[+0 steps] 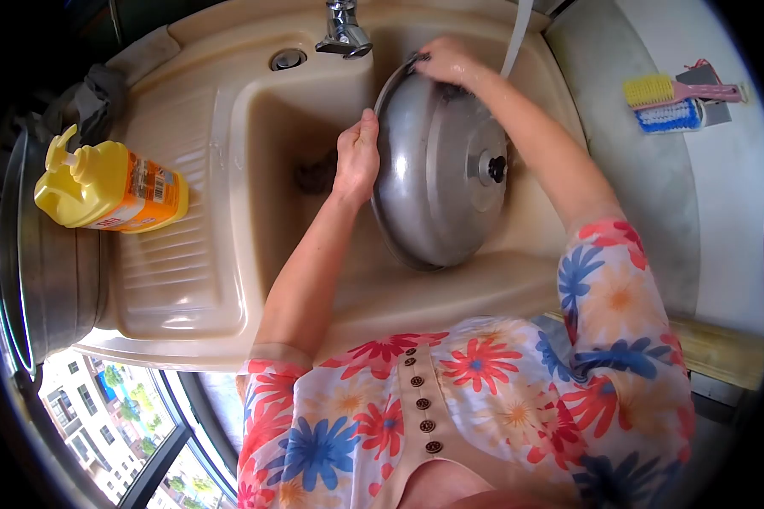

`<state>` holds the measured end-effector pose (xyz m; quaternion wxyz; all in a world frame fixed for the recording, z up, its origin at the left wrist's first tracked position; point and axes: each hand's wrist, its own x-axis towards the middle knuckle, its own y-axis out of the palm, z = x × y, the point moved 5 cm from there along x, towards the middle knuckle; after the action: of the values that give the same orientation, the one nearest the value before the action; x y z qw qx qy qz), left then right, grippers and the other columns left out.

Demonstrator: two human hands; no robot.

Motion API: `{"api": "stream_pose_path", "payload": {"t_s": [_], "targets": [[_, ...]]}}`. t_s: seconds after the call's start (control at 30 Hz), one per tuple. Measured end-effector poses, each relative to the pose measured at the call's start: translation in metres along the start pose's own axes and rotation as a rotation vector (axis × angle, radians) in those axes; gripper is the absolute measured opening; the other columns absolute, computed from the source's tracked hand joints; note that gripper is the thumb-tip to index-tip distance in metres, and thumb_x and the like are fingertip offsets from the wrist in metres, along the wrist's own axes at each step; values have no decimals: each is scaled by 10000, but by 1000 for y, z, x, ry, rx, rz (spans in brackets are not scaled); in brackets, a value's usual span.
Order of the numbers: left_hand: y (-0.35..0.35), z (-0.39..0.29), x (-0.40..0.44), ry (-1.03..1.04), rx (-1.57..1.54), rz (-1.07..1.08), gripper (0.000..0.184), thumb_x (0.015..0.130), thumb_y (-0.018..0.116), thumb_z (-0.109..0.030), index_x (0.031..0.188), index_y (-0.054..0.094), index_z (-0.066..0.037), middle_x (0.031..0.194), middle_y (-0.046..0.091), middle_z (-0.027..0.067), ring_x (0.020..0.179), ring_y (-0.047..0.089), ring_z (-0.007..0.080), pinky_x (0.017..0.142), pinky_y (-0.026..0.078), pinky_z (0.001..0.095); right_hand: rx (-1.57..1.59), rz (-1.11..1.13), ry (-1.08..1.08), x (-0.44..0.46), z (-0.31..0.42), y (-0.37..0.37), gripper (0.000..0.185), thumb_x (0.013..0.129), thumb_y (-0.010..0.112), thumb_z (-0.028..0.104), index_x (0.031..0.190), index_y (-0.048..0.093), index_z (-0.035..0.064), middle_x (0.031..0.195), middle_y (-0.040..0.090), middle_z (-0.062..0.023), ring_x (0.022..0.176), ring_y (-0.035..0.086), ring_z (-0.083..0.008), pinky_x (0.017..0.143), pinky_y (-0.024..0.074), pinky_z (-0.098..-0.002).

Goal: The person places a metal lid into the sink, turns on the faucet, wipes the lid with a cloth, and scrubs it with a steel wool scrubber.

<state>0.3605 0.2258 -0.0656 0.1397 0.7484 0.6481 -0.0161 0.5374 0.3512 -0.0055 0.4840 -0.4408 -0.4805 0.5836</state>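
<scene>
A large domed metal lid point(412, 170) with a black knob stands tilted on edge in the beige sink, its outer side facing right. My left hand point(358, 159) is closed on the lid's left rim, thumb up. At the top of the rim, my right hand point(446, 64) presses a dark scrubber point(418, 61) against the edge, fingers bent round it. Part of the scrubber is hidden by the fingers. A pale stream or hose point(518, 34) comes down just right of my right hand.
A chrome faucet point(343, 34) is at the sink's back. On the left drainboard point(174, 280) stands a yellow pump bottle point(136, 191), with a large metal pot point(55, 254) beyond it. Brushes point(671, 102) lie at the right. Grey cloth point(98, 97) sits at the back left.
</scene>
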Motion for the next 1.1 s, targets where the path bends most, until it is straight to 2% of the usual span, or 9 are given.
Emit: {"api": "stream_pose_path", "payload": {"t_s": [0.07,0.17,0.33,0.43,0.6,0.73,0.77,0.9,1.1], "targets": [[-3,-1,-1,-1,-11,-22,611,930,405,-476,1089,540,99,951,571,66,861,463,124,826,392,267,-40,72,-201,-38,59,-5,295,753,578,314,981,670,151,1066,617,-50,1046,540,-254,890,373,-527],[-4,1,2,-29,20,10,618,929,406,-476,1107,530,103,995,568,83,893,465,133,848,386,271,-102,-16,-479,-85,97,-8,197,760,607,304,854,666,141,917,611,-9,970,505,-210,820,368,-389],[-2,-5,-5,-61,46,-50,606,931,411,-460,1116,522,106,1011,570,94,919,473,134,858,383,273,204,232,5,26,-29,26,398,762,585,373,1035,639,89,953,650,-127,876,611,-322,793,481,-371],[-2,-8,-5,-33,49,-109,586,933,407,-459,1057,538,99,936,564,77,862,463,128,817,392,271,141,27,103,2,-9,14,364,756,588,364,998,654,100,1020,639,-93,953,596,-286,821,449,-429],[-15,5,2,-100,-92,-57,542,941,388,-450,900,571,58,844,543,54,769,455,138,735,412,287,46,-270,-585,-148,114,16,157,769,607,208,888,630,107,1012,608,-36,1112,477,-217,916,321,-441],[-10,0,-4,-121,-71,-126,506,952,372,-412,905,567,52,859,564,64,766,479,144,721,420,297,309,-398,-316,-76,61,16,246,789,564,284,872,650,69,965,635,-112,953,583,-264,797,441,-442],[-11,6,-3,-122,-70,-155,509,951,372,-413,917,567,56,868,565,65,771,480,143,726,420,296,482,5,56,-45,35,26,309,814,538,326,915,647,55,940,640,-137,897,607,-293,751,471,-449],[-15,3,-1,-129,-52,-182,532,948,374,-422,981,560,75,920,571,76,823,488,149,777,411,293,260,-423,-240,-78,55,34,322,826,537,316,1027,622,80,1172,563,-94,1130,486,-270,899,388,-473],[-22,13,5,-130,-55,-215,523,948,376,-412,1002,561,74,944,575,90,844,499,164,781,415,300,135,-323,-428,-172,86,35,449,765,621,196,1195,524,109,1334,419,-57,1279,331,-269,987,296,-490]]}}
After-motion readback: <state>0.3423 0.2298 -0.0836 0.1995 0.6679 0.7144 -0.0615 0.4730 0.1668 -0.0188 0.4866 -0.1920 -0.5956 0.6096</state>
